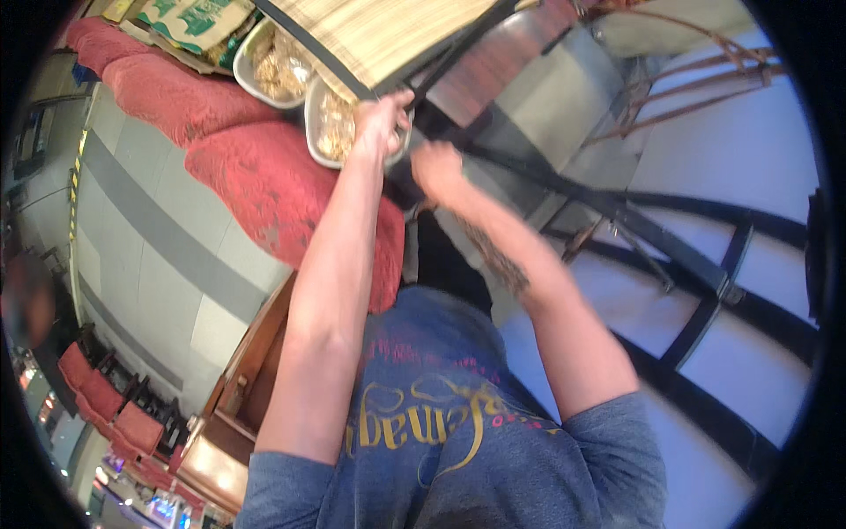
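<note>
My left hand (pixel 382 126) is closed at the near corner of a wood-topped table (pixel 388 31) with a black frame, just above a white tub (pixel 315 145). That tub holds tan, lumpy contents under clear plastic. My right hand (pixel 437 169) is curled into a fist a little to the right and nearer to me, beside dark bars. Whatever its fingers hold is hidden. A second white tub (pixel 247 75) with similar contents stands beyond the first.
Red patterned seats (pixel 264 189) run along the left, under the tubs. A cardboard box (pixel 189 31) with green print lies at the far left. Black metal bars (pixel 679 256) cross the pale surface on the right. A brown wooden panel (pixel 511 57) leans beyond my right hand.
</note>
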Demonstrator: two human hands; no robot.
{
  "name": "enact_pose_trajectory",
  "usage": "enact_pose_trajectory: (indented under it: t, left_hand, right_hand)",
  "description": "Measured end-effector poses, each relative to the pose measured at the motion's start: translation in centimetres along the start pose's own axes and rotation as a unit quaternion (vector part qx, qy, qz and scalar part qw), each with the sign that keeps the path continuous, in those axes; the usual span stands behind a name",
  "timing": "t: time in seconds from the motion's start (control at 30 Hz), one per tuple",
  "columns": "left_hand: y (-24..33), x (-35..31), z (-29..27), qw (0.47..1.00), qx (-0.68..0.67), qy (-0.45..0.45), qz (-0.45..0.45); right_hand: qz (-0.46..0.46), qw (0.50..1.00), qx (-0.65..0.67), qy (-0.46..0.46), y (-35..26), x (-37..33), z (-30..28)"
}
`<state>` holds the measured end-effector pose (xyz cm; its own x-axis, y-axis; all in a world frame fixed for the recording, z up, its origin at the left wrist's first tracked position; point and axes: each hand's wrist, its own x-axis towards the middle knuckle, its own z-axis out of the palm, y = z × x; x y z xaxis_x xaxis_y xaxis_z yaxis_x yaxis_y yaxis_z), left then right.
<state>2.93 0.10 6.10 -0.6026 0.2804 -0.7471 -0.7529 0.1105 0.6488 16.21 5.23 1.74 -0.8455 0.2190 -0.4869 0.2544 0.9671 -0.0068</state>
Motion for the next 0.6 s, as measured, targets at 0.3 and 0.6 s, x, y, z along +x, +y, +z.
enact_pose_trajectory:
  t: [0.3,0.6]
  left_hand:
    - [-3.3,-0.7,-7.0,0.985,-0.148,-0.065,0.065]
    - [-4.5,-0.2,-8.0,0.987,-0.084,-0.029,0.136]
  right_hand:
    - [0.185,0.587,0.788,0.022,0.5,-3.9,3.7]
    - [-0.008,0.784,0.513,0.351,-2.0,3.1,-2.0]
